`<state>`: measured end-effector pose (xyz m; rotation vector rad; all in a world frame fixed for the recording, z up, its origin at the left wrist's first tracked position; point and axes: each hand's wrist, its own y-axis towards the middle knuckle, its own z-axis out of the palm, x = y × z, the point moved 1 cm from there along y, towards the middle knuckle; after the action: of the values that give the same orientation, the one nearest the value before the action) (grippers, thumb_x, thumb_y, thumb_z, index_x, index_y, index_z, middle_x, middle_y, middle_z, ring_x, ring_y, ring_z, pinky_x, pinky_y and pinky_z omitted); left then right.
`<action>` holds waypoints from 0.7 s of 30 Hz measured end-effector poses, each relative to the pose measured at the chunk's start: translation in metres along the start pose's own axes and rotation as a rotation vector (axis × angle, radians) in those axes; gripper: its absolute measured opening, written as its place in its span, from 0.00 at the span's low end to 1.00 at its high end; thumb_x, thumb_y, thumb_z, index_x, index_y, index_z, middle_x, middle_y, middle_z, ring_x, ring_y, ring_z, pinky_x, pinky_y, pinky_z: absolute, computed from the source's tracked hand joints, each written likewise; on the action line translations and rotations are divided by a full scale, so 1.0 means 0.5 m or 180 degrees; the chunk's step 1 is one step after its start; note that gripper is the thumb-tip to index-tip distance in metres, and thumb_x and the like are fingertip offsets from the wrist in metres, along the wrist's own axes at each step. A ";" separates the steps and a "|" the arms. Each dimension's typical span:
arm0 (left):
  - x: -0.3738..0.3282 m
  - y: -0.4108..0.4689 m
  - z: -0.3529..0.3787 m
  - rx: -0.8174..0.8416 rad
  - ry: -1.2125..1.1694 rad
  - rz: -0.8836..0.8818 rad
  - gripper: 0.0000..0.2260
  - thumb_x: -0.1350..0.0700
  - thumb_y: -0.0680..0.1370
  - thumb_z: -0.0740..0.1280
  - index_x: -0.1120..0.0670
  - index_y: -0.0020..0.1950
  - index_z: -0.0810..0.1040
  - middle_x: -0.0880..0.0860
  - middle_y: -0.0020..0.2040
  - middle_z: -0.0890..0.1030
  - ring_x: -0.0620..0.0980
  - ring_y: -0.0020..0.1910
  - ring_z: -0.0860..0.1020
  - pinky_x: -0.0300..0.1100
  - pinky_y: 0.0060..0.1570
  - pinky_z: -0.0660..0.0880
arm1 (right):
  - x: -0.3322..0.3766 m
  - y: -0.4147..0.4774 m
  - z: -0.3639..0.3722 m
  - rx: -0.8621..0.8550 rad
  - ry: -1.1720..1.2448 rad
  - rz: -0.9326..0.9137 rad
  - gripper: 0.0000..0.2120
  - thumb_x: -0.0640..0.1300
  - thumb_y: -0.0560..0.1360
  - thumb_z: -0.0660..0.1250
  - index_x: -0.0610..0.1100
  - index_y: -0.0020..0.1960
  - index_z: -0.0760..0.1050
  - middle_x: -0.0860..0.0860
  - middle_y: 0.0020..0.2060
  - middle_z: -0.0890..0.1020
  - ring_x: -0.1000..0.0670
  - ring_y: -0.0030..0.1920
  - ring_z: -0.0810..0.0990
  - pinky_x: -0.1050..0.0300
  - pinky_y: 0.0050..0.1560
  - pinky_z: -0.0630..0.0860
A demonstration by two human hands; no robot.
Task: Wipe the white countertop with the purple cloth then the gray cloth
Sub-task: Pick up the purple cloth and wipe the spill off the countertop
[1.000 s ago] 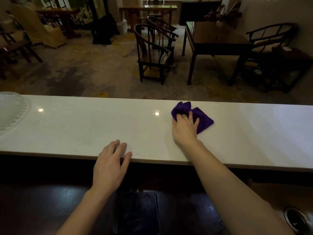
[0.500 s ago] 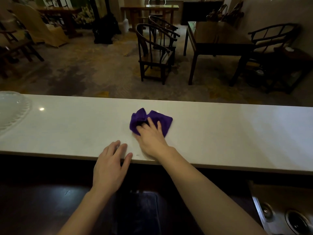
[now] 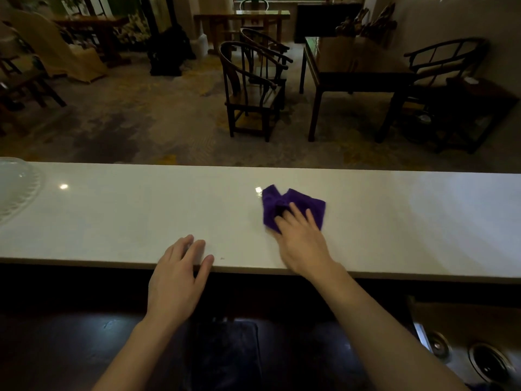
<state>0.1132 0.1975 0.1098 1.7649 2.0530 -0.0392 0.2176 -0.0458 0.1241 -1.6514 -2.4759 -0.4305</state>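
A crumpled purple cloth [image 3: 293, 206] lies on the long white countertop [image 3: 127, 215], slightly right of centre. My right hand [image 3: 303, 241] presses flat on the cloth's near part, fingers spread over it. The fingers of my left hand [image 3: 176, 275] rest spread on the counter's near edge, holding nothing. No gray cloth is in view.
A clear glass dish [image 3: 15, 190] sits at the counter's far left. Below the counter at lower right is a metal sink with drains [image 3: 485, 359]. Beyond the counter stand dark wooden chairs [image 3: 251, 88] and a table [image 3: 352, 69].
My right hand slid the purple cloth left toward the centre, then back to the right. The left hand has stayed on the counter edge.
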 end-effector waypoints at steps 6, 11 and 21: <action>0.000 0.000 0.000 -0.0009 0.0015 0.0019 0.16 0.45 0.80 0.63 0.50 0.64 0.76 0.52 0.67 0.76 0.53 0.66 0.73 0.50 0.59 0.74 | -0.110 -0.032 -0.043 -0.0226 -0.0152 0.0874 0.16 0.49 0.84 0.55 0.46 0.66 0.75 0.47 0.70 0.76 0.43 0.78 0.60 0.37 0.78 0.52; -0.004 0.001 0.001 -0.0020 0.0007 0.0051 0.16 0.47 0.80 0.63 0.53 0.64 0.77 0.54 0.66 0.77 0.56 0.66 0.74 0.51 0.61 0.73 | -0.100 -0.041 -0.047 -0.0265 -0.0244 0.1247 0.18 0.50 0.85 0.53 0.46 0.68 0.73 0.46 0.70 0.75 0.42 0.79 0.59 0.37 0.78 0.51; -0.010 -0.001 -0.006 -0.0049 -0.0021 0.0084 0.20 0.43 0.79 0.58 0.52 0.63 0.77 0.53 0.66 0.77 0.54 0.65 0.74 0.50 0.59 0.75 | 0.031 0.018 -0.014 -0.0173 0.0120 0.1085 0.15 0.47 0.84 0.56 0.47 0.68 0.73 0.47 0.69 0.76 0.39 0.79 0.57 0.31 0.77 0.49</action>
<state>0.1124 0.1938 0.1140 1.7798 2.0197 -0.0213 0.2196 -0.0309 0.1363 -2.0151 -2.1133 -0.4806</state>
